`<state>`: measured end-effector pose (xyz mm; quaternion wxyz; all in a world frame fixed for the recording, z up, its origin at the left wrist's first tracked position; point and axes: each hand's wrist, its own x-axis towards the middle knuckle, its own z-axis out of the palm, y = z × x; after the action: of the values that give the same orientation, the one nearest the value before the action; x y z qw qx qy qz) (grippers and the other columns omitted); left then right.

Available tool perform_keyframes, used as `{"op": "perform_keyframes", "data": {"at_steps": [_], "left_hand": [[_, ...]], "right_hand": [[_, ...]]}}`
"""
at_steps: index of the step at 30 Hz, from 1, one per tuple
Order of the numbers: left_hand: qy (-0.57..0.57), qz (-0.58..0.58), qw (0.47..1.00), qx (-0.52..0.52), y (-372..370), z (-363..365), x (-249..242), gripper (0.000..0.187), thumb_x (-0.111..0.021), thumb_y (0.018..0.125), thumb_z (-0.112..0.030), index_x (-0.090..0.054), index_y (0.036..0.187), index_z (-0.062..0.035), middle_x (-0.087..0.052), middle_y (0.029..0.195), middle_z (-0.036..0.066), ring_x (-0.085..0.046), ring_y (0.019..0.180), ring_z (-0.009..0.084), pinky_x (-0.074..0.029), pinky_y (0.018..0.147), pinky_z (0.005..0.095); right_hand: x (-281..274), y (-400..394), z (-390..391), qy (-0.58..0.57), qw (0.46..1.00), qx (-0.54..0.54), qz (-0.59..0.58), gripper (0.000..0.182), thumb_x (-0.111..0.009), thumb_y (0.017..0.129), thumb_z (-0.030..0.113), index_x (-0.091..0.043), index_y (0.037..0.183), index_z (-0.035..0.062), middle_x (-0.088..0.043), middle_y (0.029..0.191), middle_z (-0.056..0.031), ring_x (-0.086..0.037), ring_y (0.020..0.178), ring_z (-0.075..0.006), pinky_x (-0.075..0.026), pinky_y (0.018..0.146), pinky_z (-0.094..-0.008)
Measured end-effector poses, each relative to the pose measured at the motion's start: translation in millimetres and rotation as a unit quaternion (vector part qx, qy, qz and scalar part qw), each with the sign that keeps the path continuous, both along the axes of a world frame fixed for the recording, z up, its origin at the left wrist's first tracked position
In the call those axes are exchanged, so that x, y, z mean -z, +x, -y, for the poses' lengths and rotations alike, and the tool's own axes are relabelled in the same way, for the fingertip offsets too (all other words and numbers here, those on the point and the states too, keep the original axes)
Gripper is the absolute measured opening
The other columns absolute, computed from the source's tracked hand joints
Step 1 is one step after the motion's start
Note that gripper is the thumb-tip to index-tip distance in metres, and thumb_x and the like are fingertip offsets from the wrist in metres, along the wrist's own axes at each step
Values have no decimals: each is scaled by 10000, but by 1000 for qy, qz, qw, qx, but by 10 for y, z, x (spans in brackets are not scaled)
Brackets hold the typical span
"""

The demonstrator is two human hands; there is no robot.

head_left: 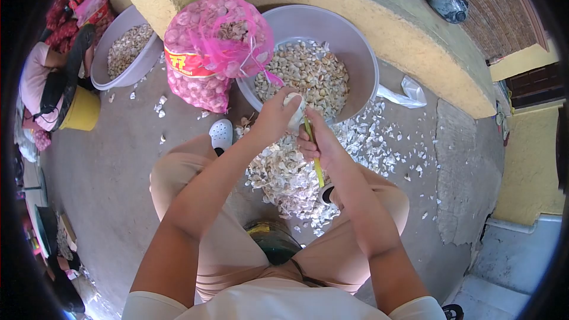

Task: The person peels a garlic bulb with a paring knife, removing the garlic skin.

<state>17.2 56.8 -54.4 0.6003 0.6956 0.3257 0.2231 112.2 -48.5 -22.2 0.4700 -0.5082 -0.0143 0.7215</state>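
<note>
My left hand (277,116) is closed around a whitish garlic bulb (296,112). Close beside it, my right hand (317,137) grips a yellow-green handled tool (316,163), its upper end near the bulb. Both hands are over the near rim of a large grey basin (361,53) that holds many garlic cloves (314,74). Beneath the hands, a heap of white peelings (284,178) lies on the floor between my feet. A pink mesh bag (198,41) full of garlic stands left of the basin.
A second basin (145,68) with cloves stands at the left, near a person seated on a yellow bucket (80,109). A low curved yellow wall (403,29) runs behind the large basin. A clear plastic bag (412,93) lies on the floor at the right.
</note>
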Motion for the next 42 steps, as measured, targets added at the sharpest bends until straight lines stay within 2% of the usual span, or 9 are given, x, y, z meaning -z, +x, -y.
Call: {"op": "perform_keyframes", "data": {"at_steps": [2,8,11,14,20,26,32,38,42], "left_hand": [[83,-6,996,12,-23,4,-73,325,-490,852,-284,-503,1069,-42,-586,922,98,-555,771,155,-436,679,251],[-272,119,942,157,-103,-116,-278,356,-495,836,-247,-454,1147,-78,-534,1010,58,-548,770,106,-454,547,208],[-324,156,901,241,-158,-198,-347,353,-508,820,-279,-461,1105,-76,-534,948,49,-556,771,115,-458,523,206],[-341,152,902,219,-152,-170,-253,306,-506,821,-304,-489,1013,-67,-533,902,39,-557,767,113,-462,564,221],[-193,149,955,169,-57,-135,-65,171,-500,842,-215,-526,883,-51,-525,818,14,-505,773,88,-407,698,229],[-104,170,973,117,-33,-47,53,153,-481,845,-186,-520,893,-46,-517,817,14,-488,785,89,-397,704,234],[-188,258,942,106,-28,-21,-24,139,-462,846,-165,-509,905,-49,-505,820,13,-477,780,86,-393,693,235],[-69,200,970,117,-19,-29,-41,139,-460,841,-170,-504,889,-47,-497,795,9,-479,756,84,-392,677,231],[-172,247,947,114,-12,-37,33,144,-472,831,-171,-510,886,-43,-498,793,12,-481,753,89,-394,675,237]], "right_hand": [[32,-1,16,16,1000,-11,-1,589,-309,829,613,-326,478,141,-259,361,34,-202,269,-77,-165,284,-225],[-106,47,9,51,997,-35,-47,593,-261,856,588,-321,476,138,-262,345,36,-204,251,-67,-169,275,-217],[-157,55,22,67,993,-71,-72,585,-245,872,560,-315,474,136,-264,338,38,-205,243,-63,-170,267,-211],[-142,70,41,70,989,-79,-107,550,-225,889,522,-371,537,125,-246,350,39,-203,257,-85,-177,276,-230],[-78,20,74,27,992,-34,-118,502,-244,853,523,-359,542,146,-254,361,42,-220,271,-84,-186,287,-242],[-105,-17,57,-6,989,31,-142,516,-229,850,548,-324,530,155,-241,371,60,-207,275,-71,-185,303,-231],[-218,-94,38,14,994,17,-108,515,-229,848,554,-311,528,159,-239,368,66,-201,268,-67,-178,293,-232],[-122,39,50,14,978,22,-208,543,-235,829,588,-310,506,159,-226,358,56,-190,264,-83,-183,294,-253],[-134,-35,68,42,983,18,-179,541,-240,829,586,-305,505,158,-227,355,56,-196,260,-79,-180,284,-250]]}}
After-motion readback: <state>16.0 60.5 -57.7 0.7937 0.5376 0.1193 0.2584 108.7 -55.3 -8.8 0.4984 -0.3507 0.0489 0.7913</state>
